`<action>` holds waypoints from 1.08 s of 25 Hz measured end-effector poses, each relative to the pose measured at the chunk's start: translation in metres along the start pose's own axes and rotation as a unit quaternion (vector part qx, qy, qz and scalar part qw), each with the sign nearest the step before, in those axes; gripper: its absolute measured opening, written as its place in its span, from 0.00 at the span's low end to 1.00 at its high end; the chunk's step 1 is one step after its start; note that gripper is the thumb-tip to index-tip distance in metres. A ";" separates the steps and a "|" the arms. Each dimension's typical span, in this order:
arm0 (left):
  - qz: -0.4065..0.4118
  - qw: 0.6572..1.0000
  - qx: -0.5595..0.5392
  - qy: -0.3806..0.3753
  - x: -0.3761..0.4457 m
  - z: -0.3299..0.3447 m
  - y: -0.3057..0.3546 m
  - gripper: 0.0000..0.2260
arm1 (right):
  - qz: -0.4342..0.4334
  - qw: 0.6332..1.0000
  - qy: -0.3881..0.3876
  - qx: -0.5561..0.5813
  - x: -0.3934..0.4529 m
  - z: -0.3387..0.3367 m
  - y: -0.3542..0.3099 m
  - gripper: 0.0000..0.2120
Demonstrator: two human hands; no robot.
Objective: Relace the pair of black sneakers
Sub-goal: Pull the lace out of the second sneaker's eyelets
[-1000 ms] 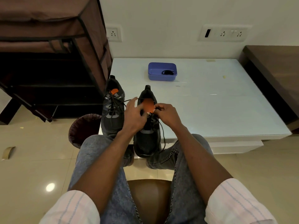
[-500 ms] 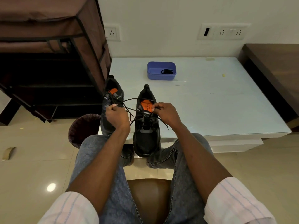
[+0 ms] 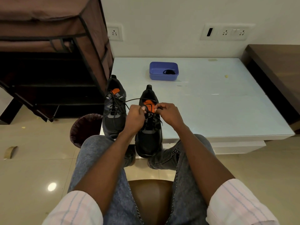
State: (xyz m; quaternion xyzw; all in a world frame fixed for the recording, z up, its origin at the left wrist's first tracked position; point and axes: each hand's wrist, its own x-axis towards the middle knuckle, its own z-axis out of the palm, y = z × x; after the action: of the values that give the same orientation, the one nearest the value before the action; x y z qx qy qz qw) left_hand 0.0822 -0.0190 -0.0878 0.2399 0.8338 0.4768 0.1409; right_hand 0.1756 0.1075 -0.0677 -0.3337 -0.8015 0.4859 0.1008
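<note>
White and glossy, the counter [image 3: 211,103] sits against a wall with sockets, and both black sneakers stand at its near left corner, toes toward me. I work on the right sneaker [image 3: 150,127], whose toe overhangs the edge above my knees; the left sneaker [image 3: 114,111] stands just beside it, already laced. My left hand [image 3: 135,117] and right hand [image 3: 168,113] have their fingers curled closed, each pinching the black lace [image 3: 138,99] over the orange tongue [image 3: 148,105]. One strand loops out leftward over the other shoe. I judge I am tying or tightening near the top eyelets. My worry: a hard pull could drag the overhanging shoe off the edge, or the loose loop could snag the neighbour's laces. A blue box [image 3: 163,71] sits farther back.
</note>
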 end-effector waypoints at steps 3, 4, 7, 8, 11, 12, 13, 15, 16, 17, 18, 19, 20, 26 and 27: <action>-0.219 0.894 -0.368 0.134 0.006 -0.015 0.007 0.13 | -0.001 1.000 -0.006 0.004 0.000 0.000 0.000 0.06; -0.247 0.857 -0.413 0.183 0.009 -0.022 0.005 0.13 | 0.000 1.000 -0.006 0.004 0.000 0.000 0.001 0.06; -0.263 0.846 -0.336 0.319 0.017 -0.035 0.000 0.11 | 0.003 1.000 -0.001 0.001 0.000 -0.001 0.001 0.05; -0.252 0.857 -0.286 0.347 0.014 -0.036 0.002 0.10 | 0.001 1.000 -0.003 -0.002 0.000 0.001 0.001 0.05; -0.225 0.884 -0.171 0.371 0.006 -0.038 0.012 0.23 | -0.005 1.000 -0.001 -0.009 0.000 0.005 0.002 0.06; -0.235 0.893 -0.137 0.358 0.004 -0.040 0.017 0.31 | -0.009 1.000 -0.001 -0.017 -0.002 0.006 0.002 0.07; -0.242 0.905 -0.102 0.335 0.001 -0.041 0.019 0.37 | -0.018 0.999 -0.001 -0.029 -0.003 0.008 0.003 0.08; -0.222 0.928 -0.004 0.298 -0.003 -0.040 0.019 0.43 | -0.050 0.996 -0.014 -0.067 -0.007 0.014 0.004 0.10; -0.186 0.939 0.055 0.283 -0.004 -0.037 0.017 0.43 | -0.070 0.993 -0.027 -0.094 -0.008 0.018 0.005 0.11; -0.142 0.947 0.116 0.265 -0.005 -0.034 0.015 0.40 | -0.085 0.988 -0.042 -0.122 -0.010 0.023 0.005 0.11; -0.097 0.951 0.158 0.247 -0.006 -0.030 0.014 0.35 | -0.095 0.984 -0.054 -0.142 -0.012 0.028 0.005 0.11; -0.056 0.958 0.166 0.228 -0.005 -0.028 0.013 0.29 | -0.098 0.982 -0.058 -0.153 -0.012 0.032 0.005 0.10; -0.023 0.964 0.155 0.213 -0.004 -0.027 0.014 0.23 | -0.096 0.982 -0.054 -0.155 -0.012 0.034 0.005 0.09; -0.004 0.990 0.092 0.110 0.003 -0.016 0.012 0.18 | -0.137 0.968 0.011 -0.210 -0.014 0.041 0.010 0.07; -0.040 0.990 0.107 0.080 0.004 -0.016 0.011 0.22 | -0.140 0.965 0.012 -0.222 -0.015 0.041 0.010 0.09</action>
State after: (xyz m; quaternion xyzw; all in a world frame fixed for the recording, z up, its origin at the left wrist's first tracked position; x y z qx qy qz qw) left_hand 0.0741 -0.0237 -0.0696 0.1813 0.8973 0.3970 0.0658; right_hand 0.1713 0.0718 -0.0947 -0.2385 -0.9267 0.2724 0.1008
